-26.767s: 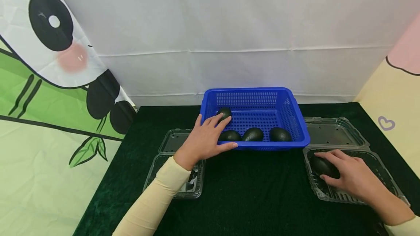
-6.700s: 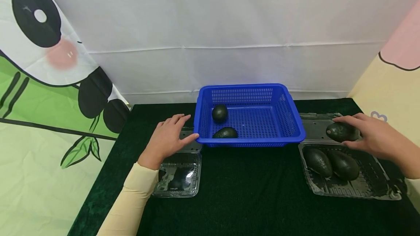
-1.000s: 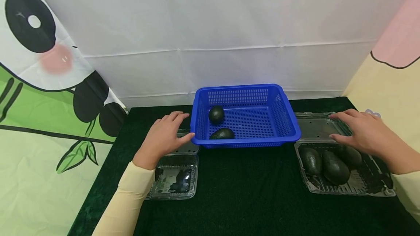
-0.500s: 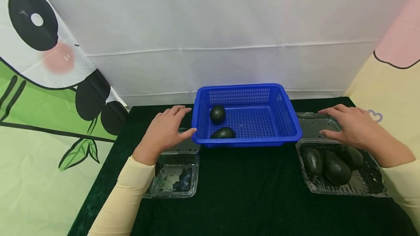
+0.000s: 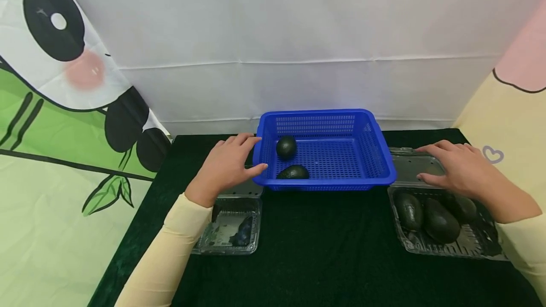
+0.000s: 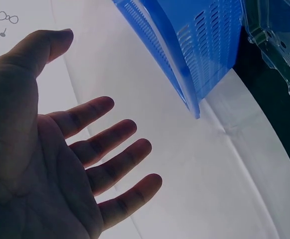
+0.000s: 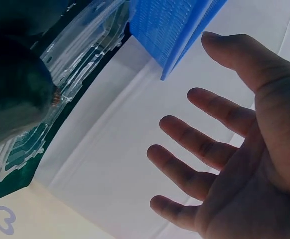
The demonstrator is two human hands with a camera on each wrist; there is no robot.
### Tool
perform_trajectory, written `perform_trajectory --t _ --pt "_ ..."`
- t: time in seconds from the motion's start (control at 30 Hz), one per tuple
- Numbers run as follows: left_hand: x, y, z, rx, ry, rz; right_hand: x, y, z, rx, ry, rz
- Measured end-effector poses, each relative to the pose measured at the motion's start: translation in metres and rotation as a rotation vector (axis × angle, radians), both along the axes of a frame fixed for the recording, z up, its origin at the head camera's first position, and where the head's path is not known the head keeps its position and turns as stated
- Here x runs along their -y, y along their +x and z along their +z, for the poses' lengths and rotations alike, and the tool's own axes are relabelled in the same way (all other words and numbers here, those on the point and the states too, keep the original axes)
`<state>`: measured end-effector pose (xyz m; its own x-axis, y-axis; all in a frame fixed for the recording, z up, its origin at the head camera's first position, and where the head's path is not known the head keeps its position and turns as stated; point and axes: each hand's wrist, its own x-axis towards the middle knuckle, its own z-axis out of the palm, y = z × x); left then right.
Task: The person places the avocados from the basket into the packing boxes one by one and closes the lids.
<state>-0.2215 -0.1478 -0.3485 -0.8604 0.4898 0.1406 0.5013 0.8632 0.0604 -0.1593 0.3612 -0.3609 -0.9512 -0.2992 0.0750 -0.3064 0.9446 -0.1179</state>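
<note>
My left hand [image 5: 226,165] is held with spread fingers beside the left end of the blue basket [image 5: 328,182]; in the left wrist view its palm is bare. Two dark avocados lie in the basket's left part, a rounder one [image 5: 286,147] behind and a longer one [image 5: 293,172] at the front wall. Over the right clear plastic clamshell [image 5: 458,250] hovers my right hand [image 5: 462,169], fingers apart and holding nothing. Three avocados sit in that clamshell: one at left [image 5: 408,211], one in the middle [image 5: 441,221], and one [image 5: 464,208] partly under the hand.
Another clear clamshell [image 5: 228,250] stands at left, its lid folded back and partly hidden by the left hand. Dark green cloth [image 5: 324,250] covers the table. A white sheet [image 5: 307,37] hangs behind, with printed cloth [image 5: 119,221] at the left side.
Since the oldest frame, two avocados have left the basket and the right clamshell has gone from one to three. Lately the right hand, having let go of an avocado, has shifted left; the left has moved toward the basket.
</note>
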Motion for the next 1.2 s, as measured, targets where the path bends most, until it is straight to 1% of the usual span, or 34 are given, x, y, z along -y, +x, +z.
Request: perform_trajectory --t 0.2,0.4,0.67,0.87,1.2 --pt "-0.01 -0.004 -0.001 0.021 -0.02 -0.023 -0.003 0.002 -0.005 -0.011 0.014 0.006" --pt "-0.024 -0.012 -0.003 0.038 -0.052 -0.056 -0.005 0.003 -0.007 -0.021 0.017 0.014" --pt "-0.042 -0.02 -0.004 0.03 -0.092 -0.107 -0.006 0.003 -0.01 -0.037 0.013 0.03" --pt "-0.055 -0.026 -0.005 0.033 -0.126 -0.128 -0.008 0.004 -0.012 -0.029 0.013 0.028" --pt "-0.073 -0.033 -0.011 0.067 -0.187 -0.144 -0.008 0.007 -0.013 -0.039 0.003 0.031"
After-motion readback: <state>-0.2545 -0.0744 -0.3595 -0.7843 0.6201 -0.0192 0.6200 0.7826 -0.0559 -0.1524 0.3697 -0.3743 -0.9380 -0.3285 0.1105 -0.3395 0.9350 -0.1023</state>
